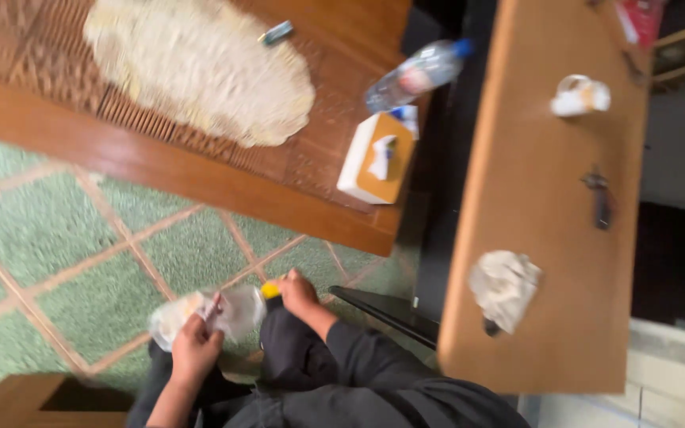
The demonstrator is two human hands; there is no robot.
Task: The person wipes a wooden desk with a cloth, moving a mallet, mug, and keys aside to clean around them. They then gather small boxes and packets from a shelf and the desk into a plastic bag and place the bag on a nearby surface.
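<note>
- Dark sleeves and dark clothing [334, 388] fill the bottom of the view, with both forearms reaching out over a green patterned floor [49, 230].
- Left hand [194, 349] is curled around a crumpled clear plastic bag [204, 315], fingers closed on its lower edge; motion blur hides what the bag holds.
- Right hand [298, 292] is closed at the bag's other end, pinching a small yellow object [269, 290] that touches the bag; I cannot tell whether it is a cap or a clip.
- Held between the 2 hands, the bag hangs above the floor, just in front of the lap and well apart from both tables.
- Judging from the grips, the work goes best with the left hand steadying the bag while the right works the yellow piece slowly, since thin plastic slips and tears easily.
- Beyond the hands, a wooden table [200, 170] carries a cream mat [200, 67], a tissue box [376, 158] and a lying water bottle [418, 75].
- To the right, a long wooden counter [541, 198] bears a crumpled cloth [505, 287].
</note>
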